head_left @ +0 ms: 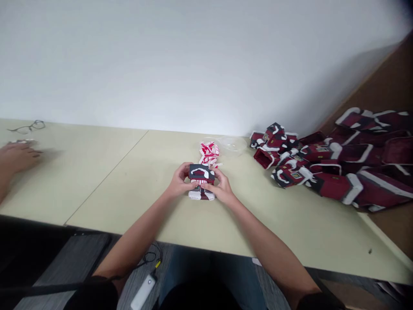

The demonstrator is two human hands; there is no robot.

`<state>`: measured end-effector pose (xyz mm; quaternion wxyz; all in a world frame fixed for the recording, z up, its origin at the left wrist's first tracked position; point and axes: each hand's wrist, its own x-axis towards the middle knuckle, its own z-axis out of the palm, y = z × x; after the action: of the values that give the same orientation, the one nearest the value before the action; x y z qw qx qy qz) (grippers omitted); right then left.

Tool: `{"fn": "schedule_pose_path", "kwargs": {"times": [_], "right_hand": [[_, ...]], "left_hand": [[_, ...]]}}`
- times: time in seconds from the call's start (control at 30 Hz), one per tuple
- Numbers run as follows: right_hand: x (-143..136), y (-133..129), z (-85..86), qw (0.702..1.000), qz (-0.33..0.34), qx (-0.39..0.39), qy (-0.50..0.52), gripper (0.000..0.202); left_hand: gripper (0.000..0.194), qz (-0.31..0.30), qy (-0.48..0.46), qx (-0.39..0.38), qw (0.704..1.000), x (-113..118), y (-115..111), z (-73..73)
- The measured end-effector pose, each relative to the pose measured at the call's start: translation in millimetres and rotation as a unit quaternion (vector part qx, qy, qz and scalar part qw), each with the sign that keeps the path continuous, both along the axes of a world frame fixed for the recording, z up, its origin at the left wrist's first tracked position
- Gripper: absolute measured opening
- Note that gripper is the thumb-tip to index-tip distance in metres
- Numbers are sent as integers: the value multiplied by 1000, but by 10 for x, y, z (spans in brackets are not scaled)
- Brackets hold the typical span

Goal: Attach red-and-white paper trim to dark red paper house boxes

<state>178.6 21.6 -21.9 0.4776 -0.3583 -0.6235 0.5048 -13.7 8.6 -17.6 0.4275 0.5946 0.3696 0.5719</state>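
Between my two hands is a small fabric house [201,171], dark red with a black roof and white trim, resting on or just over the table. My left hand [181,181] grips its left side, thumb across the front. From the right, my right hand [222,186] holds it the same way, its thumb near the other one. A red and white striped band shows at the thumbs; what it belongs to is partly covered. Just behind the house lies a pile of red and white striped pieces [209,151], beside a clear plastic dish [232,145].
Similar fabric houses [290,172] are heaped at the right, against a brown panel [390,82]. At the far left another person's hand [21,155] rests near eyeglasses [30,126]. A seam crosses the table [129,181]. Below its edge hangs a white power bank [143,292] with a cable.
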Motion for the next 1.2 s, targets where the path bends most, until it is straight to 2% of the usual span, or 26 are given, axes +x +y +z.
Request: {"fn": "schedule_pose_path", "kwargs": {"times": [0.13,0.27,0.33,0.4,0.47,0.53,0.6,0.67,0.73,0.8,0.9,1.03,1.13,1.2], "right_hand": [[57,9,5,998,4,-55,19,76],[93,1,-19,998,14,-18,-52,81],[59,-30,-33,992,-6,23,-120,98],[11,-67,-52,983,-31,64,-167,112],[-19,-86,-79,978,-62,98,-172,109],[-17,-67,-110,975,-107,136,-139,83],[9,-13,-138,969,-146,180,-89,43],[36,59,-159,964,-164,205,-45,15],[57,134,-166,968,-182,174,-15,9],[89,211,-151,971,-224,80,7,12],[240,335,-73,955,-292,-49,12,21],[756,442,115,941,-312,-126,21,34],[1226,412,195,938,-317,-135,29,40],[1418,356,197,932,-344,-110,14,37]], "left_hand": [[63,15,22,-5,1000,118,-38,19],[64,71,88,-18,993,115,-150,40],[66,111,120,-17,986,-23,-198,55],[68,172,129,-14,976,-272,-237,86],[69,258,118,-13,959,-626,-285,140],[70,354,106,-14,929,-1063,-364,211],[73,456,95,-23,885,-1539,-489,282],[76,581,123,-43,803,-1994,-650,331],[75,665,177,-76,721,-2367,-812,344],[73,694,229,-101,676,-2626,-931,327],[69,706,251,-137,648,-2850,-988,289],[69,723,231,-169,629,-3048,-936,307],[92,746,199,-168,614,-3070,-848,380],[106,760,164,-155,610,-2888,-732,432]]}}
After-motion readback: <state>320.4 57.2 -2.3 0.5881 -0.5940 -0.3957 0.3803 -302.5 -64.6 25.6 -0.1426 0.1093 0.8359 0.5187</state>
